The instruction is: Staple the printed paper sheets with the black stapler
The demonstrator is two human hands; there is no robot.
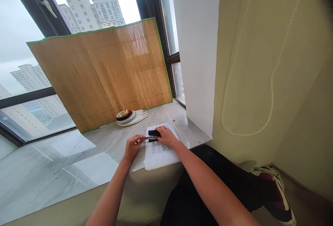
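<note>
A black stapler (154,133) sits over printed sheets of paper (161,158), its top part raised from its base and silvery metal showing between them. My right hand (167,137) is closed around the stapler's right end. From the left, my left hand (134,145) pinches a thin metal piece at the stapler's left end; whether that piece belongs to the stapler or is a strip of staples is too small to tell. The papers lie on the grey tiled window sill (104,142), their near edge at the sill's front.
A stack of plates (126,118) stands behind the papers, beside an oval plate (140,115). Behind them, a bamboo mat (104,77) with green edging leans against the window. A beaded cord (272,94) hangs along the right wall. My leg (221,170) is below the sill.
</note>
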